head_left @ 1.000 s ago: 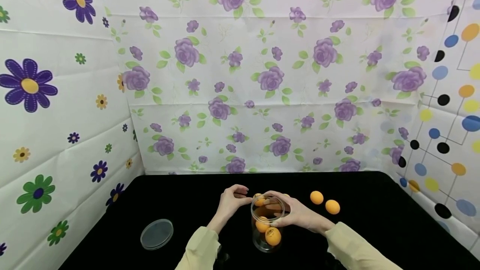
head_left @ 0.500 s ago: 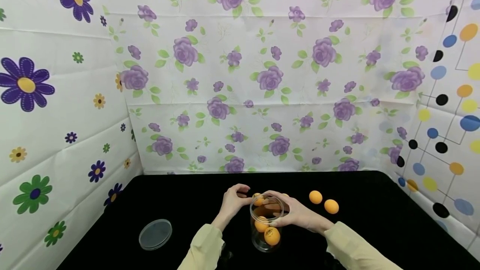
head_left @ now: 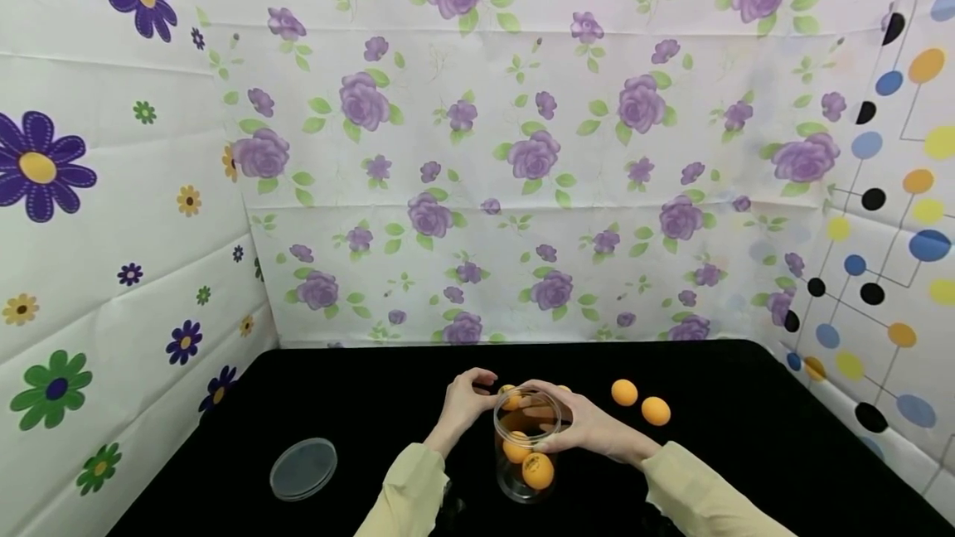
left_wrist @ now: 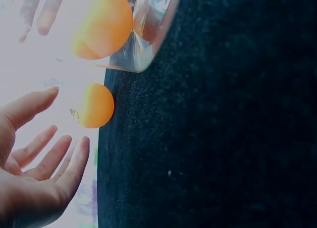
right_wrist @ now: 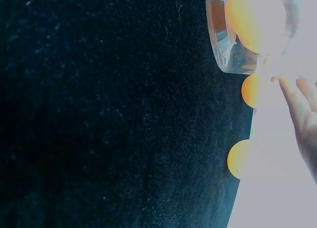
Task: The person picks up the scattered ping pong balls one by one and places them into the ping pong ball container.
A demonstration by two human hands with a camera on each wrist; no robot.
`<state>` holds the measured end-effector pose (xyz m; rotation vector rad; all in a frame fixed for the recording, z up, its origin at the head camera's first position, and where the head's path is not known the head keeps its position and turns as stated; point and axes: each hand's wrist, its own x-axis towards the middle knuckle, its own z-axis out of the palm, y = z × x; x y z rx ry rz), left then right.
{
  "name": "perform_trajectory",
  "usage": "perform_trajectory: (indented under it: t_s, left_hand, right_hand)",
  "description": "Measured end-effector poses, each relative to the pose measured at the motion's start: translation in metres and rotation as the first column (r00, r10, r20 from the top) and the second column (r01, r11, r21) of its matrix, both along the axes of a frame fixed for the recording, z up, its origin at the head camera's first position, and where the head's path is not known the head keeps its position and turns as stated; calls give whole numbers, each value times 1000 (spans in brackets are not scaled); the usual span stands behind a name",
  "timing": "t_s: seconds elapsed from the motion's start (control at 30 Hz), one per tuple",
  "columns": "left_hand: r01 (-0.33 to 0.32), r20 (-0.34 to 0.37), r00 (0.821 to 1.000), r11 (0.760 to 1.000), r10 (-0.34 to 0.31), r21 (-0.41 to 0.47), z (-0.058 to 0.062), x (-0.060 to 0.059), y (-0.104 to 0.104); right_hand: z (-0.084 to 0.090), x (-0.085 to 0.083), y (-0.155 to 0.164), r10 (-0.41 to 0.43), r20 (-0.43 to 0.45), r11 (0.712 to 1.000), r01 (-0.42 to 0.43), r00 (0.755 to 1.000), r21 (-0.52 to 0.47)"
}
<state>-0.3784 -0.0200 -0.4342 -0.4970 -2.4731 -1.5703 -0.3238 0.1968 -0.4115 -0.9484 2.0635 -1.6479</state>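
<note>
Black cloth covers the worktop [head_left: 358,404], a soft surface on which round things roll slowly. Near its middle stands a clear plastic jar [head_left: 525,456], probably light and stiff with slick walls, best taken round its sides. The right hand [head_left: 589,429] wraps its far side near the rim. The left hand [head_left: 464,401] hovers with relaxed, spread fingers beside a loose orange ball [left_wrist: 94,105], which is likely featherlight, smooth and easily pinched. A flat lid [head_left: 302,468] lies left.

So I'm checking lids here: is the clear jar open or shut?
Open. The jar stands upright with no lid on its mouth; the lid lies flat on the black table, off to the left.
</note>
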Motion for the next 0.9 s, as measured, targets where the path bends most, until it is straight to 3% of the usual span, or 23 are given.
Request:
perform_trajectory:
  t_s: [0.23,0.4,0.47,0.63,0.7,0.9]
  left_hand:
    - [-9,16,1000,1000,10,-21,2,-1,5]
    - [-19,-7,1000,1000,19,-1,-5,-6,7]
    - [-6,-56,998,1000,7,15,-12,-12,7]
    - [-17,-40,999,1000,18,23,-13,-12,10]
    - [-41,4,999,999,41,4,-6,-6,13]
    - [-66,-34,997,997,65,-40,-7,-6,16]
  right_hand:
    - [-2,-2,2,16,-13,1000,-17,1000,-26]
    - [-2,-1,3,5,-20,1000,-6,1000,-17]
    - [-2,0,3,-5,-11,1000,5,1000,-10]
    - [-1,3,2,-33,5,999,33,999,-13]
    - [-1,3,3,-39,9,999,39,999,-16]
    - [-2,2,1,-34,18,999,34,999,-20]
